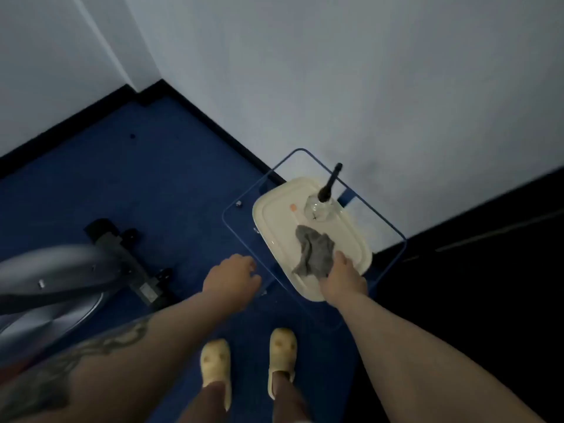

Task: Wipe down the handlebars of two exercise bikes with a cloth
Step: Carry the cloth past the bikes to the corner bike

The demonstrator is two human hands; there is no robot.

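We see the cloth [314, 254] as a small grey rag, crumpled and creased, lying in a loose heap on the near half of a cream tray [274, 218] with rounded corners and a raised rim. Our right hand [343, 277] reaches down onto the tray at the cloth's near right edge, its thumb touching the fabric; the other fingers are hidden under the hand and the cloth, so we cannot tell whether they pinch it or merely rest there. Our left hand [232, 277] hangs above the blue carpet [152, 166] just left of the tray, fingers loosely curled and holding nothing. The tray sits on a clear table [244, 196] with a blue-tinted edge, set close to the white wall [366, 87]. Beyond the cloth on the tray stands a clear spray bottle [319, 207] with a black nozzle pointing up toward the wall, near the cloth but apart from it. To the left, an exercise bike [61, 270] shows only its grey, blurred body and dark floor bar, well apart from the cloth; its handlebars are out of view. Below, we see two pale yellow slippers [248, 364] on the carpet.
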